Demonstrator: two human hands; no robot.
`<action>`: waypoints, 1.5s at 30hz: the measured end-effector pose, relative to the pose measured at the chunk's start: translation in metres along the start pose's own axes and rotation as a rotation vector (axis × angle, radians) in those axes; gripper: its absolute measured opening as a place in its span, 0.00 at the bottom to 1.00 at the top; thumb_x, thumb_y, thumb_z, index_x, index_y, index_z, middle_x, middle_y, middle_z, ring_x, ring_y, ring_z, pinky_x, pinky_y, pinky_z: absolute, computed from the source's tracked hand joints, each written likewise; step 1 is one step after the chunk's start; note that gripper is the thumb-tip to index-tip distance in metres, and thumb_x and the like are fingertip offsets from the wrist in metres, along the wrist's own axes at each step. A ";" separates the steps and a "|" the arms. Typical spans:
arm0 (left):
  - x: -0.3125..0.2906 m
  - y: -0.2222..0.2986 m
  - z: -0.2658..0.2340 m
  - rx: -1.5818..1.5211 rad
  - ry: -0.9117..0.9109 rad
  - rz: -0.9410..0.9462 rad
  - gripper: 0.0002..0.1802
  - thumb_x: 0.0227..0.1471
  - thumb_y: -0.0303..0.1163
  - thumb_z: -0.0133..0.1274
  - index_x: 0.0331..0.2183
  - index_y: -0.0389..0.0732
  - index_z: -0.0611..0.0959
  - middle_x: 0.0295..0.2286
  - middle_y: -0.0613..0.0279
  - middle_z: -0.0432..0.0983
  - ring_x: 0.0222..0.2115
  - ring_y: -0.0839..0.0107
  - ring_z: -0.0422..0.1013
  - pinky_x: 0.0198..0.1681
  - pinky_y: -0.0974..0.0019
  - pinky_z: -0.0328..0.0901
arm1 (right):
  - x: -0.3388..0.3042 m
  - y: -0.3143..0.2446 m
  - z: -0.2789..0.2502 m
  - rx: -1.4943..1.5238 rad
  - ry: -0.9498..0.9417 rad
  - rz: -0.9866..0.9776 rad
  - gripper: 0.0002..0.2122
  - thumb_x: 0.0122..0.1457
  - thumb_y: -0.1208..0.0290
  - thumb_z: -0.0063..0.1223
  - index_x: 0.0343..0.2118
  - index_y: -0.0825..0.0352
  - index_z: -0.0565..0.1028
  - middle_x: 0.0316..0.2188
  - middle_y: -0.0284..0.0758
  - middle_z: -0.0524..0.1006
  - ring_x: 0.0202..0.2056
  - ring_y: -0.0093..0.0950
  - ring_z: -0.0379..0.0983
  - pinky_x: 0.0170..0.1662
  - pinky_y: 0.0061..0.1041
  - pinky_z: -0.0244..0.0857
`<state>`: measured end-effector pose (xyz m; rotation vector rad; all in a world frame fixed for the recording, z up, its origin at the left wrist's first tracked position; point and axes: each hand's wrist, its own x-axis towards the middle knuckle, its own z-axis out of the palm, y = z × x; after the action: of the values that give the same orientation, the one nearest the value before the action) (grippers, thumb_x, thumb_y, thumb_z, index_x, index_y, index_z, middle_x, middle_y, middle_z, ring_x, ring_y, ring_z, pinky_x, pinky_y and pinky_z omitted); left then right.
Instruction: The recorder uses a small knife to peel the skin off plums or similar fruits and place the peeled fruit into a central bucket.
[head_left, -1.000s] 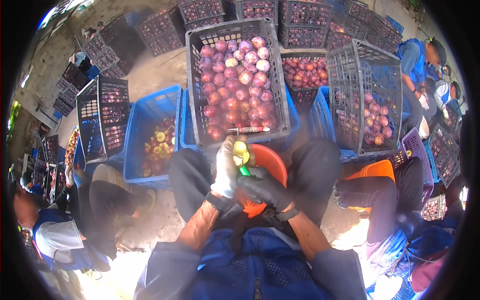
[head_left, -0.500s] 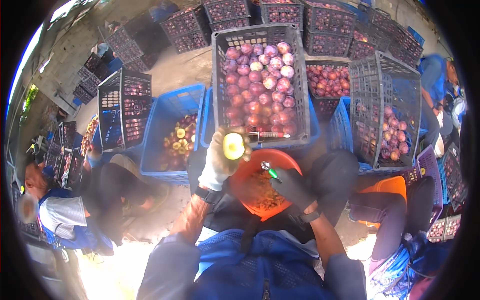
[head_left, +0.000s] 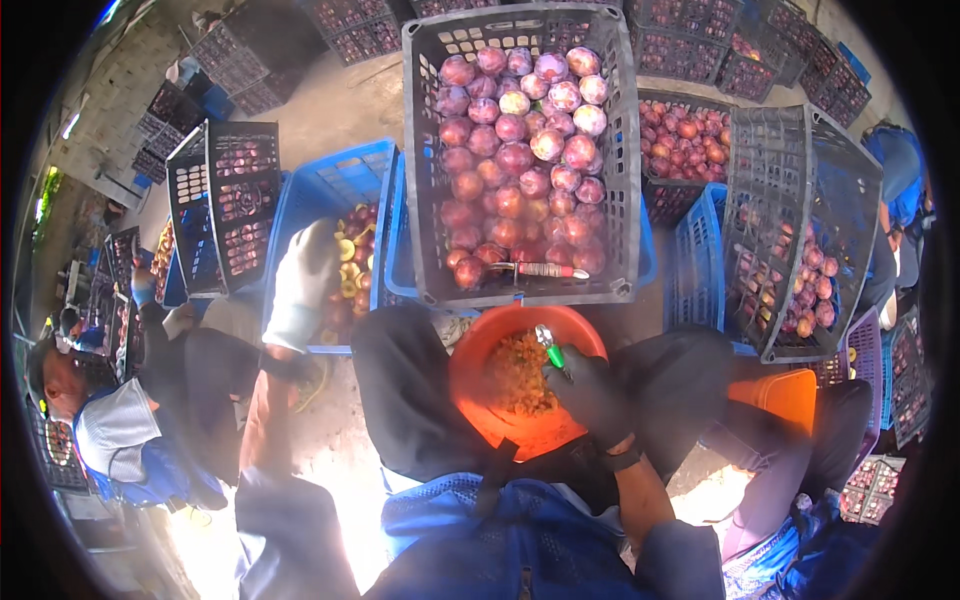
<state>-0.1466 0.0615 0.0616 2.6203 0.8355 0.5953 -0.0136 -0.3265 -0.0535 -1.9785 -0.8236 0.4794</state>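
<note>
My left hand [head_left: 308, 278], in a white glove, reaches over the near left side of a blue crate [head_left: 285, 225]. Cut plum halves [head_left: 352, 262] with yellow flesh lie in that crate beside the hand. Its fingers are turned away and partly blurred, so I cannot tell whether anything is in them. My right hand [head_left: 588, 395], in a dark glove, grips a small scoop [head_left: 552, 348] with a green handle and a metal head. It is over the right side of an orange bowl [head_left: 520, 440] between my knees, which contains brownish-orange scraps [head_left: 520, 375].
Ahead, a black crate [head_left: 420, 200] of whole plums [head_left: 512, 160] rests on a blue crate. A red-handled knife [head_left: 545, 270] lies across its near end. Tilted black crates [head_left: 770, 200] stand at right and left [head_left: 205, 190]. Co-workers sit on both sides; an orange bucket [head_left: 780, 400] is at right.
My left hand has moved left from above the orange bowl to the blue crate; the peeled-looking plum half it held no longer shows. My right hand stays by the bowl with the scoop.
</note>
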 end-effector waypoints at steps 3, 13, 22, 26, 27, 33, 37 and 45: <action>0.004 0.084 0.030 -0.060 -0.253 0.192 0.17 0.58 0.34 0.55 0.48 0.41 0.82 0.42 0.50 0.79 0.43 0.54 0.77 0.47 0.59 0.70 | 0.006 -0.014 0.004 -0.030 0.035 -0.043 0.08 0.60 0.68 0.60 0.38 0.65 0.77 0.27 0.46 0.78 0.29 0.45 0.76 0.32 0.42 0.69; 0.064 0.076 0.222 0.190 -0.452 0.063 0.29 0.51 0.52 0.61 0.45 0.38 0.79 0.37 0.44 0.80 0.40 0.46 0.78 0.43 0.48 0.71 | 0.006 -0.009 0.007 -0.187 0.025 -0.088 0.08 0.60 0.68 0.58 0.38 0.65 0.74 0.27 0.42 0.77 0.28 0.43 0.78 0.32 0.43 0.71; 0.071 0.085 0.243 -0.056 -0.475 -0.060 0.31 0.41 0.54 0.67 0.39 0.39 0.84 0.34 0.47 0.83 0.36 0.50 0.79 0.40 0.54 0.72 | 0.011 -0.007 0.007 -0.185 0.008 -0.045 0.10 0.61 0.67 0.56 0.44 0.64 0.75 0.31 0.43 0.78 0.30 0.43 0.78 0.33 0.42 0.72; 0.064 0.077 0.215 -0.280 -0.474 -0.018 0.28 0.43 0.45 0.68 0.44 0.38 0.81 0.35 0.52 0.82 0.35 0.58 0.80 0.40 0.59 0.73 | 0.009 -0.008 0.009 -0.201 0.001 -0.046 0.10 0.61 0.68 0.56 0.43 0.64 0.75 0.31 0.42 0.79 0.30 0.43 0.78 0.33 0.41 0.72; 0.065 0.081 0.206 -0.307 -0.451 0.006 0.29 0.43 0.37 0.67 0.47 0.38 0.79 0.37 0.54 0.80 0.37 0.63 0.79 0.43 0.62 0.72 | 0.010 -0.009 0.007 -0.198 0.003 -0.040 0.10 0.61 0.68 0.57 0.43 0.64 0.75 0.31 0.42 0.79 0.30 0.43 0.78 0.33 0.41 0.72; 0.066 0.048 0.198 -0.176 -0.401 0.183 0.32 0.42 0.28 0.62 0.53 0.45 0.78 0.47 0.50 0.75 0.48 0.54 0.73 0.50 0.57 0.70 | 0.017 -0.018 0.007 -0.106 0.000 -0.100 0.08 0.60 0.68 0.57 0.39 0.64 0.75 0.28 0.43 0.78 0.30 0.44 0.78 0.33 0.42 0.71; 0.054 0.109 0.214 0.410 -0.203 0.620 0.31 0.46 0.29 0.59 0.55 0.55 0.78 0.56 0.52 0.67 0.51 0.52 0.68 0.51 0.52 0.67 | 0.019 -0.017 0.005 -0.122 -0.033 -0.036 0.08 0.60 0.68 0.58 0.38 0.65 0.75 0.27 0.43 0.77 0.30 0.44 0.77 0.33 0.42 0.70; 0.091 0.156 0.294 0.303 -0.530 0.889 0.30 0.53 0.31 0.54 0.59 0.50 0.72 0.50 0.50 0.71 0.43 0.52 0.75 0.37 0.49 0.73 | 0.018 -0.006 0.020 -0.129 -0.042 -0.112 0.08 0.60 0.68 0.58 0.38 0.65 0.76 0.26 0.45 0.78 0.29 0.45 0.77 0.34 0.43 0.69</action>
<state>0.1347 -0.0562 -0.0989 3.1197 -0.4684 -0.0823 -0.0153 -0.2993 -0.0586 -2.0325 -1.0073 0.4125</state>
